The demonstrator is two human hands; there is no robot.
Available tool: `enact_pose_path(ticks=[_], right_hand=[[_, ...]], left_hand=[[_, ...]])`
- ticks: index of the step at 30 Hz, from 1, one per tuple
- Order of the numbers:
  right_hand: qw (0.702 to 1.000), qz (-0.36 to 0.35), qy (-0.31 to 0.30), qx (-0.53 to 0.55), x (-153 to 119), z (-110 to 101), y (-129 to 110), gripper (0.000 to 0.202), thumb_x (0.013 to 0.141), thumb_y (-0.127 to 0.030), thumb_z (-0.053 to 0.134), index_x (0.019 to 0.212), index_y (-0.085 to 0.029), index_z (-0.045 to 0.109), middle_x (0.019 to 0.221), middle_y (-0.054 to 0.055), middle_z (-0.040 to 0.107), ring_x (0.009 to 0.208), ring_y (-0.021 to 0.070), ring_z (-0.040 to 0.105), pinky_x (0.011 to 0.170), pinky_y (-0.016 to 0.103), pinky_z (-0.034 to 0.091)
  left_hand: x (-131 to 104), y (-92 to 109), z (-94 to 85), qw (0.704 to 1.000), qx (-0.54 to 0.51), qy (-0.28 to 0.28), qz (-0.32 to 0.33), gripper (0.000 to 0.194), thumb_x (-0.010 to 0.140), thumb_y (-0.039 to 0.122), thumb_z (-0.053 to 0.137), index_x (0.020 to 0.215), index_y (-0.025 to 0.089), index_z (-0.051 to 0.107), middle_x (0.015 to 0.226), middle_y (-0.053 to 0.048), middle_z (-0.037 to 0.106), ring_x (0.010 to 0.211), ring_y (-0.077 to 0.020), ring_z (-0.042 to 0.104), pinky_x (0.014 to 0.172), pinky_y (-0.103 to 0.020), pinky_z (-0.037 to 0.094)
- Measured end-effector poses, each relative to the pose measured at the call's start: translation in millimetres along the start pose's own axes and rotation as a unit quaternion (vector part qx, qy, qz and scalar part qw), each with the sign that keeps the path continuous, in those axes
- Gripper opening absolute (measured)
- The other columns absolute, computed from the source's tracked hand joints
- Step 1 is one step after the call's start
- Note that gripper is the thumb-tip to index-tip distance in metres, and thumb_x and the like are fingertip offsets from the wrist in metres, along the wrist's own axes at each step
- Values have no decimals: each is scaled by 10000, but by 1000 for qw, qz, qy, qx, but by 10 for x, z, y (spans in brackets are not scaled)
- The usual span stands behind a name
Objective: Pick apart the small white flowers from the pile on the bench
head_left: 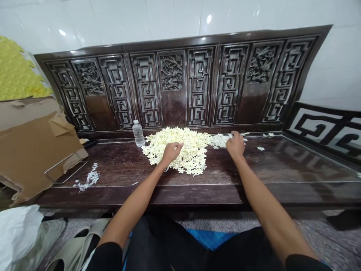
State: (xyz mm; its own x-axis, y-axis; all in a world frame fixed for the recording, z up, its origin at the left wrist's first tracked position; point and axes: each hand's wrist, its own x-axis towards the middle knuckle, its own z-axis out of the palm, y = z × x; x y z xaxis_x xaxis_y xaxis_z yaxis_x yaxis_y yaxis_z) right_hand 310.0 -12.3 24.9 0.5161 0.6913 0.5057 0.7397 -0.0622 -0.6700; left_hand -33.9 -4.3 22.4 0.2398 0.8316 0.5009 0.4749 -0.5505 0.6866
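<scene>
- The heap of cream flowers (194,148) lies mid-bench, right at the left hand (170,153), which sits over its front-left part; that hand is the nearer one to the main mass.
- The flowers' long spread runs left to right along the bench (118,162), narrowing into a patch of white flowers (220,140) just left of the right hand (235,146).
- Left fingers curl inward, thumb close to forefinger – whether a flower is clamped between them, I cannot tell.
- Right fingers bend down at the patch's right end – apart or together, I cannot tell.
- A clear bottle (138,134) stands upright just beside the heap's left edge.
</scene>
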Motion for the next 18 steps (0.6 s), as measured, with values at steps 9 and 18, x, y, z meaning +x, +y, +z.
enact_pose_path(ticks=[9,18], right_hand=[[965,-219,-17,141,-1715,-626,-365,264,1014,-242,464,1106,-251,711,1092,132,755,1067,336,699,982,538,543],[971,-114,-60,201,-4184,-986,539,259,965,-218,525,947,-353,746,866,71,746,770,341,747,687,515,615]], left_hand=[[-607,200,-158,999,2,-16,-31,252,934,433,581,811,215,606,730,11,561,742,-175,518,749,-271,348],[-1641,562,-200,992,-92,-8,-89,291,955,426,564,787,191,600,735,15,586,758,-156,543,779,-264,387]])
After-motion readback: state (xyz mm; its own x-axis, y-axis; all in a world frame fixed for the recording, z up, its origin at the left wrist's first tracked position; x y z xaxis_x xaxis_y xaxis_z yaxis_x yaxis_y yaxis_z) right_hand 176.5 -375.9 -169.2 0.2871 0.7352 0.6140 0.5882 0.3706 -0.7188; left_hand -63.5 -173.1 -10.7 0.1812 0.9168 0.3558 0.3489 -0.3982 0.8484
